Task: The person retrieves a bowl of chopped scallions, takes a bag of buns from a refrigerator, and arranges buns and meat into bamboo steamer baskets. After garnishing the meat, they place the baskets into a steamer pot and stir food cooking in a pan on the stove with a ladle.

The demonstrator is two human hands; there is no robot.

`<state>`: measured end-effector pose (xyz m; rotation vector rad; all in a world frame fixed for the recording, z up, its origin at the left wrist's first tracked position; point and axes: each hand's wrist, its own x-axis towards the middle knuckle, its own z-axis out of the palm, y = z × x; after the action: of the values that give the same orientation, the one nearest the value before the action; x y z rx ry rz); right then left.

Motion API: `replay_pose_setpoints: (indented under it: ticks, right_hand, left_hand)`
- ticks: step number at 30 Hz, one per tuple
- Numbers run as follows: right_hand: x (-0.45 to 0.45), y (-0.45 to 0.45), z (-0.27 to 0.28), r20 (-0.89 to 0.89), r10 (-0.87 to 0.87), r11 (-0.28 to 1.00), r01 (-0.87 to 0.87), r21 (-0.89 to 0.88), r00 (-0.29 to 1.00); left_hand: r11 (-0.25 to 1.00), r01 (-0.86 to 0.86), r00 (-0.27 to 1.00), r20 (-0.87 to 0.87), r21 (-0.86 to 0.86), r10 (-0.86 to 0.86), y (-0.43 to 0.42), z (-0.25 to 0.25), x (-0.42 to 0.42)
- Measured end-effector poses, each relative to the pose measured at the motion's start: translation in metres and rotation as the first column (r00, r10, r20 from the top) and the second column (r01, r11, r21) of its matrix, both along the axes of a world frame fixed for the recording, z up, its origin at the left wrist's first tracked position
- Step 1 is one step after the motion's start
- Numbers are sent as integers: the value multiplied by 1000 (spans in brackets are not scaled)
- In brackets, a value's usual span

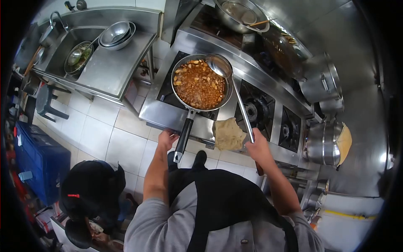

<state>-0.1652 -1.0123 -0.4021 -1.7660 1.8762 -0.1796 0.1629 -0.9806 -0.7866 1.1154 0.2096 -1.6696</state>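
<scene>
My right hand (258, 147) grips the long handle of a big metal ladle (241, 105). The ladle's bowl rests over the far right rim of a frying pan (229, 86), hollow side facing up. In the pan is a brown stew (199, 86) with small bean-like pieces and paler chunks. The pan stands on the left burner, its black handle (184, 136) pointing toward me. Left of that handle, at the stove's front edge, my left hand (168, 138) has its fingers curled; what they hold, if anything, is hidden. A folded beige cloth (228, 134) lies on the front edge between my hands.
Two more burners (252, 110) lie to the right. A large metal bowl (262, 27) sits behind the stove, tall pots (321, 84) at right. On the left are a steel sink table (107, 71) and stacked bowls (115, 33). A person in black (92, 185) is close behind my left side.
</scene>
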Motion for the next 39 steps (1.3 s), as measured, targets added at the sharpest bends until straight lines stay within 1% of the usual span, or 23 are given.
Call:
replay_pose_setpoints:
  ticks: [2,4,7,10,14,15,16,18,20,21,24,25,26,27,28,29,30,31,32,33,34,37,39]
  right_hand:
    - [5,-4,1,-45,-39,999,40,15,998]
    - [-4,-13,-14,-82,-8,1000,6,-25,997]
    - [-6,-33,-27,-130,45,995,-57,-87,990]
    - [0,-51,-36,-167,94,987,-114,-112,981]
    - [7,-66,-48,-198,165,979,-185,-87,966]
    - [8,-66,-51,-197,165,979,-185,-86,966]
    - [8,-65,-55,-164,179,977,-194,-82,970]
    - [11,-62,-57,-130,194,975,-205,-79,972]
    - [16,-54,-56,5,212,977,-212,-36,977]
    - [20,-50,-52,4,213,976,-213,-38,977]
    - [33,-37,-32,240,-27,951,-48,305,970]
    - [33,-33,-29,242,-30,951,-47,305,970]
    - [33,-29,-27,340,-117,920,-27,390,933]
    - [34,-27,-25,428,-209,880,-21,474,879]
    - [33,-27,-22,434,-211,879,-24,476,876]
    - [28,-28,-19,498,-327,806,-38,591,803]
    - [24,-28,-17,535,-447,716,-72,694,716]
    - [21,-27,-15,541,-452,712,-79,698,710]
    - [18,-26,-12,542,-483,679,-97,728,687]
    - [16,-23,-10,540,-519,643,-114,757,663]
    - [14,-18,-7,541,-529,638,-114,762,654]
    - [6,-3,3,537,-525,648,-98,755,660]
    - [0,7,7,566,-469,689,-120,714,677]
  left_hand:
    - [999,38,999,24,-9,-38,-3,-14,-4]
    - [998,40,995,92,-55,-35,-2,-28,-6]
    - [1000,-25,984,175,20,21,-5,-8,-12]
    - [998,-59,973,225,13,54,-5,-8,-15]
    - [1000,-13,953,302,7,11,-4,-19,-16]
    - [1000,7,927,376,0,-6,-4,-18,-17]
    - [1000,28,894,447,-6,-22,-4,-17,-17]
    - [999,32,884,467,-9,-24,-4,-17,-17]
    - [999,36,874,485,-15,-24,-5,-17,-18]
    - [999,37,869,494,-19,-23,-5,-17,-18]
    - [999,29,865,501,-24,-13,-5,-11,-18]
    - [1000,19,866,500,-23,-5,-4,-8,-19]
    - [1000,22,864,503,-22,-8,-3,-7,-21]
    - [1000,24,880,474,-2,-20,-3,-6,-21]
    - [1000,25,894,447,18,-30,-2,-6,-20]
    - [999,25,891,454,24,-33,2,3,-16]
    - [986,141,914,371,90,-165,7,20,-10]
    - [955,258,916,278,145,-290,12,37,-4]
    - [953,261,911,287,153,-296,17,48,0]
    - [943,333,938,111,-8,-330,24,59,0]
    - [910,382,916,-64,-165,-396,31,69,0]
    - [913,397,914,-53,-95,-403,34,229,-11]
    - [909,378,895,-181,-175,-407,29,234,-9]
